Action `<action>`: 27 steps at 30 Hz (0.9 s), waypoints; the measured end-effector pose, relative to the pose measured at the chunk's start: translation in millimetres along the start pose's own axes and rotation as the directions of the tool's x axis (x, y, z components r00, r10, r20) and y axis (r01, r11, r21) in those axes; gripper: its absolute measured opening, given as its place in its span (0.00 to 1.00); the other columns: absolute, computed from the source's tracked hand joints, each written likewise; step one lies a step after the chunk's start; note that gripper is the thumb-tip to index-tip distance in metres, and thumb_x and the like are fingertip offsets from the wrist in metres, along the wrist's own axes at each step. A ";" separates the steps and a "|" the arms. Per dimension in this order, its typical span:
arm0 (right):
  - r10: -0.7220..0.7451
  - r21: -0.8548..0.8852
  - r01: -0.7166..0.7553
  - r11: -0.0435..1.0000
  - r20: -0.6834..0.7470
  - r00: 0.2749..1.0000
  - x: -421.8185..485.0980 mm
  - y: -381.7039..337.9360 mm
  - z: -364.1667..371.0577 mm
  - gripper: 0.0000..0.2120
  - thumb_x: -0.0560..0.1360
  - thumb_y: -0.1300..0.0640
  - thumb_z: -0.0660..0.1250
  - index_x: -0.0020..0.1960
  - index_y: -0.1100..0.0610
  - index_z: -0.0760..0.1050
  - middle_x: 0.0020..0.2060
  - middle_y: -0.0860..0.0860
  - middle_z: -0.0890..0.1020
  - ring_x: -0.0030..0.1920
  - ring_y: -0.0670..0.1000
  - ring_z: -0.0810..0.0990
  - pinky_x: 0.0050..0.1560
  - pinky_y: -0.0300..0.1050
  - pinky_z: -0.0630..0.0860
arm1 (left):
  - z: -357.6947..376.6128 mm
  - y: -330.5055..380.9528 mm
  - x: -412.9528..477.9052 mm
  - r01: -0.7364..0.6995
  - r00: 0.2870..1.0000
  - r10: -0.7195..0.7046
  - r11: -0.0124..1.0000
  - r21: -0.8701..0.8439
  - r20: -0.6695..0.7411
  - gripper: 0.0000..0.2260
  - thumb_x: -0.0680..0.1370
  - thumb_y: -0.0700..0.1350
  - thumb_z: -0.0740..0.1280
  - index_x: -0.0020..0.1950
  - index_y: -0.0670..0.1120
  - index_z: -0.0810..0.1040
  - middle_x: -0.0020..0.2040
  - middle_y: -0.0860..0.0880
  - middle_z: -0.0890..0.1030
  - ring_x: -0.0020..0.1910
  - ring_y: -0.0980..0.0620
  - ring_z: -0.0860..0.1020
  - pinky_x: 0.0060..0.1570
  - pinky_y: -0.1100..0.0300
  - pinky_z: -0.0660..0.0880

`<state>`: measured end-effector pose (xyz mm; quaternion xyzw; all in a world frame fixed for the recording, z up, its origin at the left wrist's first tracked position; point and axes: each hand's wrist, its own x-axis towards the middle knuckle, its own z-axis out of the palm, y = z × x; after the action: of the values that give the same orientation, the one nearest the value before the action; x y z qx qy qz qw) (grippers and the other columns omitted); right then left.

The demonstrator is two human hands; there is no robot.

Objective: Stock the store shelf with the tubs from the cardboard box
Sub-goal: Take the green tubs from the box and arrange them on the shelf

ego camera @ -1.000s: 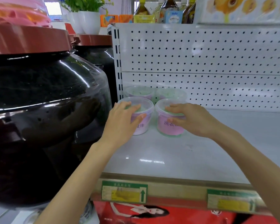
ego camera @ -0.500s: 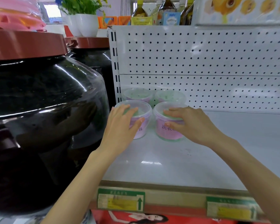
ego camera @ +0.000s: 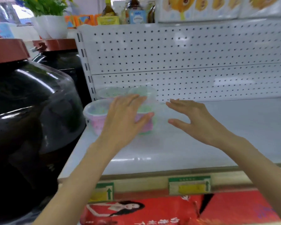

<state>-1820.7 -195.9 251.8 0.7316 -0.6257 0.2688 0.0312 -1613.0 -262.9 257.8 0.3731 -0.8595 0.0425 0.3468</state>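
Note:
Several clear tubs with pink labels stand at the left end of the white shelf (ego camera: 201,143). Two sit at the back, one (ego camera: 110,92) beside the other (ego camera: 143,90). The front left tub (ego camera: 96,117) shows fully. The front right tub (ego camera: 147,125) is partly hidden behind my left hand (ego camera: 125,120), which hovers in front of it with fingers spread, gripping nothing. My right hand (ego camera: 195,119) is open over bare shelf, to the right of the tubs and apart from them. The cardboard box is out of view.
Two big black glass jars (ego camera: 31,119) with red-brown lids stand close on the left of the shelf. A white pegboard back panel (ego camera: 185,62) rises behind. Price tags (ego camera: 189,185) line the shelf's front edge, with red packages (ego camera: 152,211) below.
Both hands have let go of the two front tubs and drawn back. My right hand has moved right, off its tub. The view has shifted and blurred.

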 end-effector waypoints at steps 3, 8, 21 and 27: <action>0.131 -0.107 -0.123 0.987 0.073 0.989 -43.5 44.3 -32.8 0.27 0.75 0.39 0.57 0.73 0.42 0.60 0.74 0.44 0.61 0.74 0.48 0.57 0.73 0.46 0.54 | 18.6 55.4 7.1 -0.086 0.995 0.084 0.996 0.025 0.055 0.29 0.73 0.64 0.50 0.67 0.51 0.71 0.66 0.51 0.74 0.68 0.51 0.69 0.72 0.46 0.50; 0.325 -0.196 -0.315 0.929 0.024 0.945 -148.3 112.6 -93.1 0.27 0.75 0.40 0.57 0.73 0.42 0.60 0.73 0.45 0.62 0.73 0.48 0.58 0.71 0.47 0.53 | 55.8 171.1 8.3 -0.243 0.960 0.252 0.967 -0.079 0.127 0.24 0.77 0.61 0.56 0.69 0.52 0.69 0.67 0.51 0.73 0.64 0.50 0.71 0.64 0.55 0.62; 0.730 -0.350 -0.712 0.608 -0.107 0.675 -499.4 224.3 -199.1 0.18 0.74 0.49 0.65 0.62 0.53 0.76 0.59 0.54 0.79 0.59 0.59 0.77 0.55 0.56 0.74 | 199.3 498.2 -83.2 -0.455 0.736 0.597 0.785 -0.419 0.319 0.22 0.73 0.58 0.58 0.60 0.49 0.77 0.53 0.49 0.81 0.49 0.45 0.80 0.45 0.53 0.78; 0.913 -0.300 -0.885 0.357 -0.087 0.398 -614.2 257.8 -202.9 0.22 0.76 0.44 0.62 0.68 0.49 0.69 0.62 0.50 0.74 0.62 0.55 0.72 0.60 0.49 0.69 | 270.7 590.9 -134.3 -0.425 0.577 0.701 0.697 -0.578 0.420 0.21 0.76 0.58 0.58 0.65 0.51 0.73 0.60 0.53 0.77 0.56 0.49 0.76 0.50 0.55 0.74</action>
<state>-2177.4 378.3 84.4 0.2674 -0.9565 0.1092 -0.0407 -2097.5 153.8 78.6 -0.0189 -0.9842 -0.1537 0.0857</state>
